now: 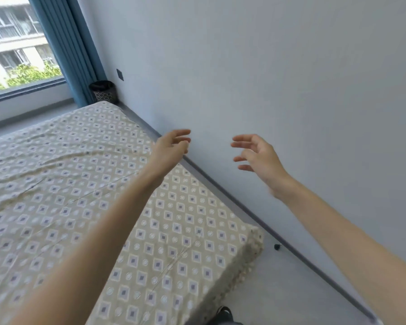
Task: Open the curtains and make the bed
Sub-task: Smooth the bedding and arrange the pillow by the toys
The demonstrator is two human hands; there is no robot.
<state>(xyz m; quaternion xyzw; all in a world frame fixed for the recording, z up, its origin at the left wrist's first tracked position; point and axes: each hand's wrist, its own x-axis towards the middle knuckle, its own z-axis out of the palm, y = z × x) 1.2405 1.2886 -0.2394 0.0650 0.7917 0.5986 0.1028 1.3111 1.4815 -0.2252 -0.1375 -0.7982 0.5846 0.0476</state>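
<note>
The bed (63, 174) fills the left and middle, covered by a beige sheet patterned with small diamonds and lightly creased. A blue curtain (66, 45) hangs gathered at the right side of the window (14, 43), which shows daylight and a building outside. My left hand (171, 146) is stretched out above the bed's far right edge, fingers loosely spread, holding nothing. In front of the pale wall my right hand (256, 156) is raised with its fingers apart and empty too.
A dark patterned bin (103, 91) stands in the corner between curtain and wall. A grey skirting board (244, 207) runs along the wall (267, 66) beside the bed. A small black object (277, 246) lies on the floor strip by the bed's near corner.
</note>
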